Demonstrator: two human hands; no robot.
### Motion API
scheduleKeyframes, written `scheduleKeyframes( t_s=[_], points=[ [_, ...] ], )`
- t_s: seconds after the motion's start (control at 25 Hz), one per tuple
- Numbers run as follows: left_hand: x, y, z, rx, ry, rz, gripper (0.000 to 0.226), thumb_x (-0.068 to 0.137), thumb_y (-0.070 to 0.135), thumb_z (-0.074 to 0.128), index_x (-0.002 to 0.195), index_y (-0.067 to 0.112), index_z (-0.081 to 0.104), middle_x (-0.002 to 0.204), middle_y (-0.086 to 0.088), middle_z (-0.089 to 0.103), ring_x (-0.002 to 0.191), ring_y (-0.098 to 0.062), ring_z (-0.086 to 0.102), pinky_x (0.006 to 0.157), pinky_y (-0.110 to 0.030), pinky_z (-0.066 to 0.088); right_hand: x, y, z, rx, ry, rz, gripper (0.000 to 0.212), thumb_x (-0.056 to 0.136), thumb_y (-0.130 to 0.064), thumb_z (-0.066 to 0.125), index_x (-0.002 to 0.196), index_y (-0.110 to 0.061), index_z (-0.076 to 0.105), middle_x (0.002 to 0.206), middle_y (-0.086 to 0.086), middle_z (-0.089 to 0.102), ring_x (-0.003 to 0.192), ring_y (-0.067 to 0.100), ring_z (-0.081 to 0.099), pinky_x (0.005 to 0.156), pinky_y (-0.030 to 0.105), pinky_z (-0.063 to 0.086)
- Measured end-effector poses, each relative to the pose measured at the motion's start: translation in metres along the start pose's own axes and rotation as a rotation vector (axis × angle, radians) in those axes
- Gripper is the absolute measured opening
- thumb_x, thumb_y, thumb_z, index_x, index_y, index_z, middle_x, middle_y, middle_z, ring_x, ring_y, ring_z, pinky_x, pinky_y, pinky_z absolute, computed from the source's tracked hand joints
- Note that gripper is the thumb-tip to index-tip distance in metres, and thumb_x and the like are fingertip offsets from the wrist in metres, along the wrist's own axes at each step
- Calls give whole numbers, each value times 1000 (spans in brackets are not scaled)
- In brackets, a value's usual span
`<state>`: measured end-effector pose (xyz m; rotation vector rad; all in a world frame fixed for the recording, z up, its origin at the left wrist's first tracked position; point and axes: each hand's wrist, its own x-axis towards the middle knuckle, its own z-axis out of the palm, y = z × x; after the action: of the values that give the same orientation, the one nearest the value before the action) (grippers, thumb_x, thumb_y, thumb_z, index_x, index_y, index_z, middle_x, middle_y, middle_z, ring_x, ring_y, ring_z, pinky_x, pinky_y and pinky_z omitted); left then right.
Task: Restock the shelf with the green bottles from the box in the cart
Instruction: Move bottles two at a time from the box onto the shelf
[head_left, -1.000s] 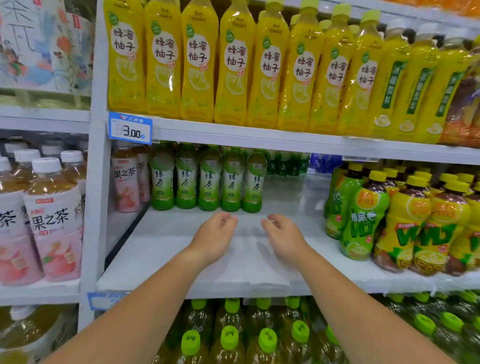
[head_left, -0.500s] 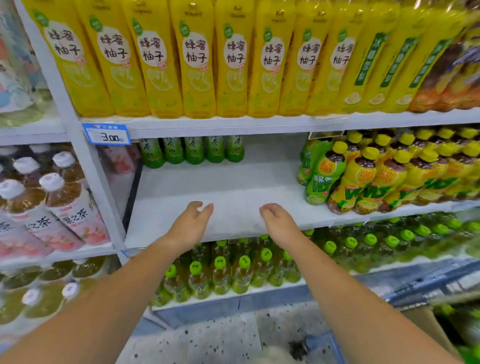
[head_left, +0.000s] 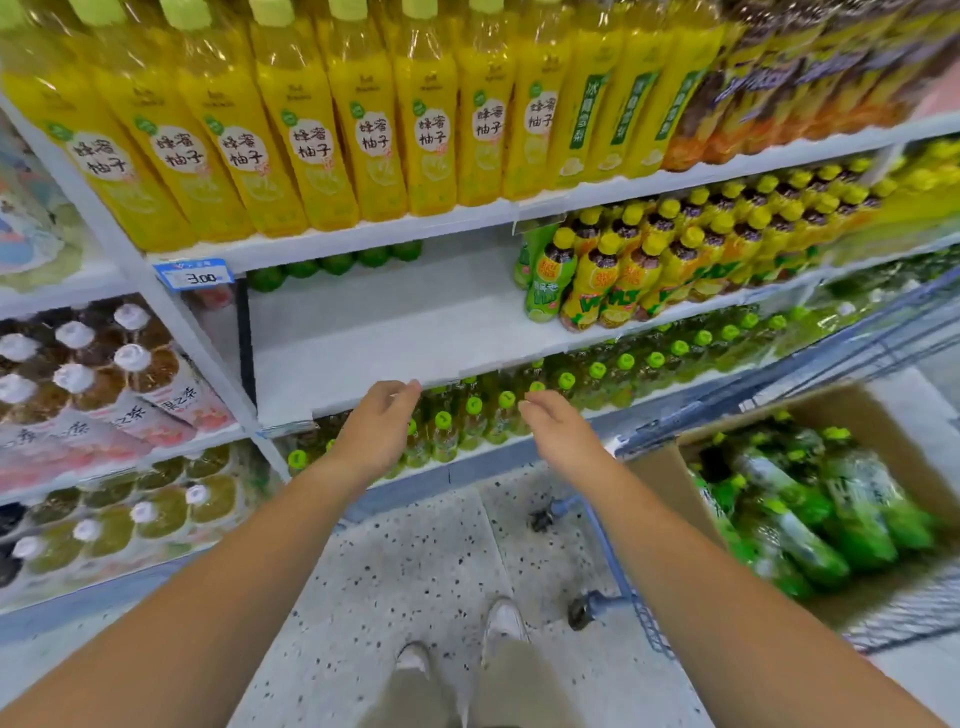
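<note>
Head view: left hand (head_left: 376, 431) and right hand (head_left: 558, 434) hover empty, each grip loosely apart, before a mostly bare shelf (head_left: 415, 332), while green bottles (head_left: 810, 512) lie in the box (head_left: 670, 483) in the cart (head_left: 631, 592), so restocking looks barely begun.

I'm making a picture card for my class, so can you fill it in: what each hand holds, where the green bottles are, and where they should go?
Left hand: empty, fingers loosely curled, in front of the shelf edge
Right hand: empty, loosely curled, beside the left one
Green bottles: lying in the cardboard box
Box place: in the blue cart, on the person's right
Shelf: wide bare stretch, with a back row of green bottles
Next, probably: reach into the box for bottles
</note>
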<state>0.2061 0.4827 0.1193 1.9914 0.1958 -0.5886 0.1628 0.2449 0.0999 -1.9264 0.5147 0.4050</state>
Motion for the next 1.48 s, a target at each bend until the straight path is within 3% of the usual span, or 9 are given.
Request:
scheduleKeyframes(
  t_s=[0.2, 0.28, 0.44, 0.64, 0.84, 1.04, 1.16, 1.32, 1.48],
  points=[
    [-43, 11, 39, 42, -196, 39, 69, 77, 78, 37, 132, 37, 49, 133, 12, 55, 123, -14, 52, 106, -45, 41, -80, 32, -28, 90, 141, 35, 48, 101, -48, 45, 145, -28, 45, 125, -17, 48, 107, 1, 48, 85, 22, 37],
    [-55, 9, 64, 63, -263, 66, 64, 85, 73, 39, 135, 34, 48, 136, 9, 55, 124, -15, 52, 109, -47, 41, -107, 53, -43, 106, 227, 85, 49, 101, -47, 45, 146, -26, 45, 124, -16, 51, 97, -7, 53, 85, 22, 40],
    [-79, 15, 133, 140, -403, 100, 47, 99, 58, 41, 135, 29, 48, 138, 3, 53, 126, -20, 52, 109, -48, 40, -152, 107, -86, 140, 383, 206, 53, 101, -48, 45, 147, -22, 44, 149, -3, 47, 132, 15, 47, 110, 36, 36],
    [-97, 41, 228, 209, -525, 117, 53, 99, 60, 39, 139, 26, 47, 133, 5, 51, 121, -18, 52, 96, -37, 40, -178, 168, -140, 192, 462, 289, 50, 99, -48, 47, 143, -23, 49, 138, -2, 55, 110, 12, 51, 92, 32, 38],
    [-111, 74, 348, 261, -505, 61, 56, 100, 55, 42, 141, 16, 46, 130, -1, 54, 111, -20, 54, 90, -35, 40, -188, 246, -229, 187, 459, 352, 47, 100, -46, 47, 141, -23, 51, 138, -1, 57, 116, 15, 53, 96, 33, 41],
    [-99, 89, 442, 357, -540, -41, 76, 95, 68, 39, 151, 18, 34, 147, -3, 48, 127, -24, 50, 90, -34, 38, -173, 299, -313, 51, 361, 412, 52, 102, -47, 44, 145, -19, 44, 140, 3, 54, 120, 20, 52, 97, 35, 40],
    [-84, 90, 485, 441, -534, -71, 84, 92, 72, 39, 156, 19, 26, 115, 7, 61, 84, -6, 58, 67, -24, 37, -150, 323, -348, 31, 342, 429, 54, 102, -44, 46, 148, -16, 41, 144, 5, 52, 128, 24, 51, 107, 42, 39],
    [-45, 74, 527, 473, -532, -33, 83, 92, 51, 61, 156, 13, 22, 138, -10, 53, 65, -2, 52, 54, -25, 41, -113, 354, -372, -30, 350, 410, 55, 102, -44, 45, 150, -17, 38, 148, 5, 48, 126, 24, 51, 102, 38, 39],
    [-16, 58, 556, 673, -525, 15, 57, 86, 34, 74, 125, 3, 47, 96, -8, 59, 76, -18, 61, 53, -31, 43, -67, 390, -380, -149, 400, 398, 58, 100, -41, 51, 149, -13, 38, 148, 9, 46, 116, 26, 53, 93, 35, 38]
  ],
)
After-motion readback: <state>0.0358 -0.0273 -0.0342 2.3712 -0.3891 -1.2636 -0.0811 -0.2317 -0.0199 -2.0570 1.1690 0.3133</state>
